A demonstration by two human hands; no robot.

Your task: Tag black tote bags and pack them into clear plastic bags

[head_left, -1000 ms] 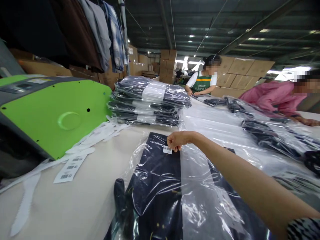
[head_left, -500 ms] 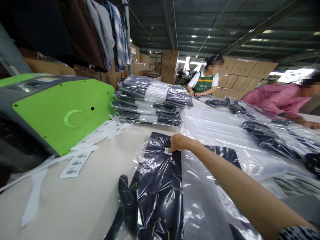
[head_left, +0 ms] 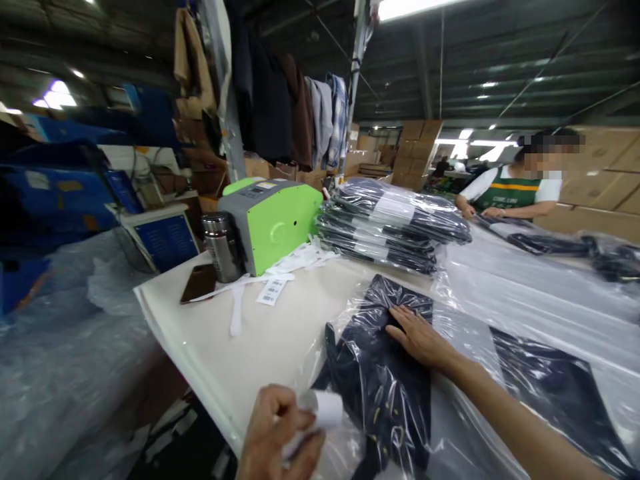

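Observation:
A dark garment in a clear plastic bag (head_left: 385, 373) lies on the table in front of me. My right hand (head_left: 417, 337) rests on its upper part, fingers stretched out flat over the plastic. Low in the view, left of the bag, my left hand (head_left: 283, 433) is closed around a small roll of white paper (head_left: 327, 408), whose curled end sticks out toward the bag. A strip of printed barcode labels (head_left: 273, 291) lies further back on the table.
Behind the bag stands a stack of bagged garments (head_left: 390, 223). A green and grey machine (head_left: 280, 230), a metal flask (head_left: 223, 247) and a phone (head_left: 199, 283) are at the back left. More bagged garments (head_left: 550, 373) lie right. A co-worker in a green apron (head_left: 517, 190) handles garments beyond.
The view has swung left. My right hand has gone from pinching at a white tag on the bag to lying flat there. My left hand has come into view with the roll.

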